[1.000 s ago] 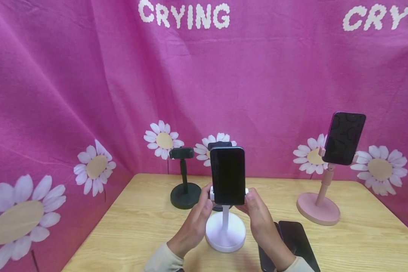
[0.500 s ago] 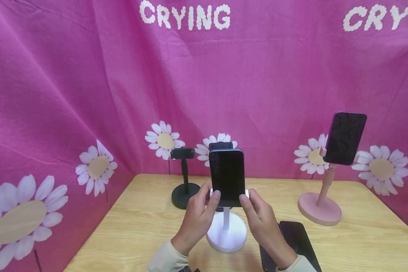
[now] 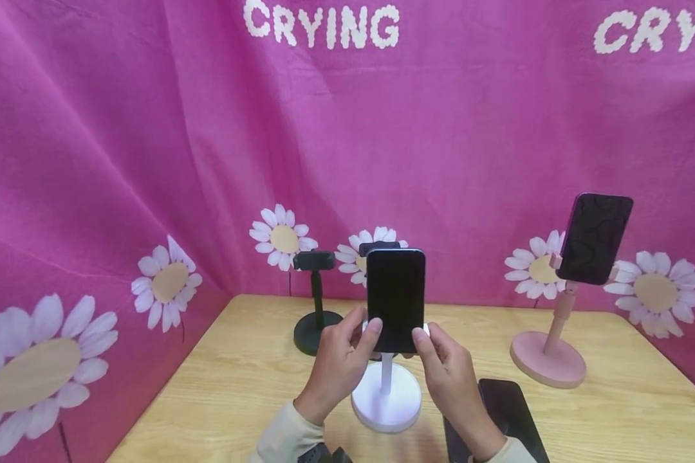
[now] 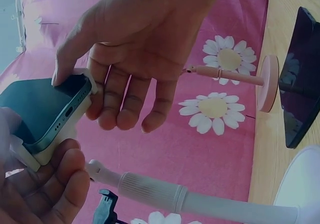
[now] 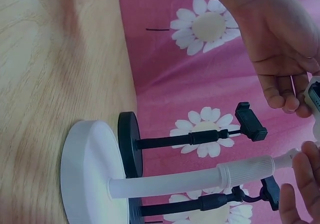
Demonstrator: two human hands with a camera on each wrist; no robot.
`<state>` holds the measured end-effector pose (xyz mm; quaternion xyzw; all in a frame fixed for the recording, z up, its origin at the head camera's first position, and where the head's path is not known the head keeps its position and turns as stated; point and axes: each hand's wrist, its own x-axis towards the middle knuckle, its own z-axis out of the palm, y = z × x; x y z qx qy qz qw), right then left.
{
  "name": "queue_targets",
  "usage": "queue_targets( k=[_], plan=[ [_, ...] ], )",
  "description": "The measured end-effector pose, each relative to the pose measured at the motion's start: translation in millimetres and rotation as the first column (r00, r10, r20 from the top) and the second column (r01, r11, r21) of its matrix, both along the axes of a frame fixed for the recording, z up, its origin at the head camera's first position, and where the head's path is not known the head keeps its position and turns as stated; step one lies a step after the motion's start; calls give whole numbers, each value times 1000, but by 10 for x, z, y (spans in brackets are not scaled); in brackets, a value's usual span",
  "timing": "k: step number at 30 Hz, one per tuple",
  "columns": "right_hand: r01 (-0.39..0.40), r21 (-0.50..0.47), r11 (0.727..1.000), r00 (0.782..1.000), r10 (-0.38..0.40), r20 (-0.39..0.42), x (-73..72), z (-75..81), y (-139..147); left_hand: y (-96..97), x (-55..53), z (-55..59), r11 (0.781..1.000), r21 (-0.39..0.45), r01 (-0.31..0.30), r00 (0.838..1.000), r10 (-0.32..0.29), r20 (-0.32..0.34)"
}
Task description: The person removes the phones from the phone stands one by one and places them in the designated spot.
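A black-screened smartphone sits upright in the clamp of a white phone stand. My left hand grips the phone's lower left side, thumb on the screen and fingers behind the clamp. Likewise, my right hand holds the lower right side with its thumb near the screen edge. In the left wrist view, the phone's bottom edge with its port shows between the clamp's white arms. The right wrist view shows the white stand's base flat on the table, and only a corner of the phone.
A black phone stand stands behind to the left; another black stand is mostly hidden behind the phone. At right, a pink stand bears a second phone. Dark phones lie on the wooden table beside my right forearm.
Both thumbs have moved from the clamp's sides onto the front of the phone. The phone tipped back slightly half a second ago and stands more upright now. The white stand's base stays put.
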<state>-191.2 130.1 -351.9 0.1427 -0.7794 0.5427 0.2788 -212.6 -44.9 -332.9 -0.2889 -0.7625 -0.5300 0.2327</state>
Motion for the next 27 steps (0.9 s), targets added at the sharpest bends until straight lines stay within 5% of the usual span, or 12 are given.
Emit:
queue_targets(
  k=[15,23,27],
  plan=[
    [41,6,999,999,-41,20,-28,64,-25,60,116,178,998,59,-10,991,1,137],
    [48,-21,999,998,-47,52,-46,105,-44,54,19,116,998,70,-8,986,-4,169],
    [51,17,999,995,-52,84,-26,137,-20,37,106,225,997,70,24,984,-36,176]
  ],
)
